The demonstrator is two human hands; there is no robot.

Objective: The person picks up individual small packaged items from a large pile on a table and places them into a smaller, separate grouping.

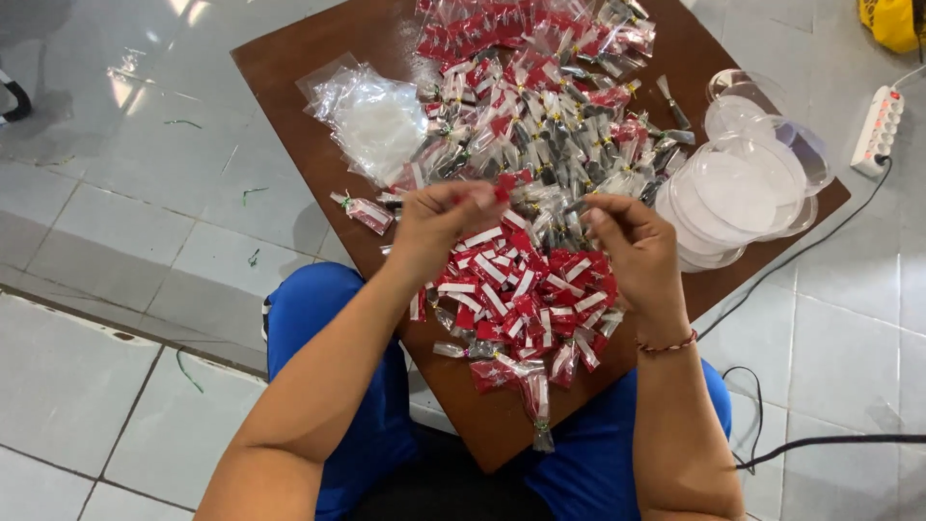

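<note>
Packets' prints point(521, 299) too small to tell (yellow thing point(892, 21) cut off at the corner)

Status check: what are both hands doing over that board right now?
Left hand pinching a small red-and-clear packet. Right hand closed beside it, contents unclear. Packet pile underneath, nothing blocking.

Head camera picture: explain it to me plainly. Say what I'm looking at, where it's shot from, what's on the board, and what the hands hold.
This is one view from a camera worn on a person's head, looking down at their own two bare hands. They sit at a brown board on a tiled floor. On it lie a heap of small red-and-white packets, a bundle of clear bags and a stack of clear round lids. The left hand and right hand meet over the heap, pinching something small; what exactly is too small to tell.
</note>
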